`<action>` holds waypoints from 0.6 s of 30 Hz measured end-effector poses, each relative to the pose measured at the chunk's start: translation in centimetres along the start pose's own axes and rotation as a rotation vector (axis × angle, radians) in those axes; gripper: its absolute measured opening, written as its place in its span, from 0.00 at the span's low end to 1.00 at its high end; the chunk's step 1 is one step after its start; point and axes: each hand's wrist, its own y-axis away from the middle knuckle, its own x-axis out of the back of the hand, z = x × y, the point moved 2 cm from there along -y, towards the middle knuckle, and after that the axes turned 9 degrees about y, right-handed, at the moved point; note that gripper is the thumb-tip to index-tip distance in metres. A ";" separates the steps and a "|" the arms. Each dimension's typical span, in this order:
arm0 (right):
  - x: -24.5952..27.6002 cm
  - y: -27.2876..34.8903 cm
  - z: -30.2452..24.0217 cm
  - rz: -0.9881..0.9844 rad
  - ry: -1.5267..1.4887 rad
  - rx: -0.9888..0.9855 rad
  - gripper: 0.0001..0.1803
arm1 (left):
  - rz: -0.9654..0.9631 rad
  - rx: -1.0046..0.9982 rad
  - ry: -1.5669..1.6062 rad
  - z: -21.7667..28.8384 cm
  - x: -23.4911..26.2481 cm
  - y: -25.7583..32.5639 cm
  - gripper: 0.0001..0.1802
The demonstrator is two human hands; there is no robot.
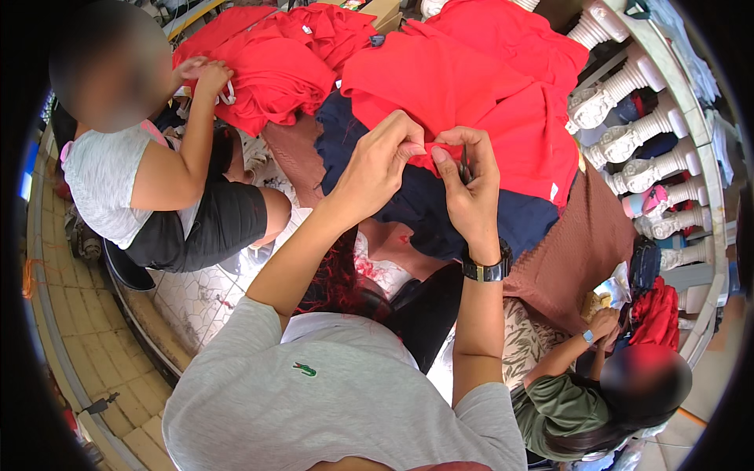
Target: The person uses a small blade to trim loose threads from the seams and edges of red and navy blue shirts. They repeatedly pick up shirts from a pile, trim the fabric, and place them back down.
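My left hand (378,166) is closed in a pinch at the edge of a red cloth garment (455,82), which lies heaped on the table before me. Close beside it, my right hand (471,184) pinches the same red cloth between thumb and forefinger. Tucked in the right palm are small dark metal thread snips (465,168), mostly hidden by the fingers. A stretch of red fabric spans the gap between both hands. Dark navy cloth (416,210) lies under the red garment and hangs toward me.
A brown cover (567,250) drapes over the table. At left, a seated person (133,184) handles another red pile (275,67). At lower right, a person in dark green (573,404) holds a small packet (609,294). White balusters (620,106) line the right side.
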 end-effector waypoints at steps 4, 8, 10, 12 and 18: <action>0.0 0.0 0.4 0.006 -0.109 -0.004 0.11 | 0.130 0.103 0.512 -0.7 -0.3 0.8 0.03; 0.1 -0.1 0.1 0.001 -0.127 -0.030 0.11 | 0.064 0.214 0.415 0.3 -0.6 0.8 0.08; 0.1 -0.1 -0.1 -0.001 -0.107 -0.029 0.10 | -0.006 0.181 0.300 0.1 -0.4 1.0 0.10; 0.1 -0.1 -0.4 -0.008 -0.091 -0.037 0.10 | 0.044 0.208 0.290 0.4 -0.2 1.0 0.07; 0.5 0.2 -1.2 -0.003 0.136 -0.097 0.10 | -0.017 0.194 0.098 -0.2 0.0 0.7 0.04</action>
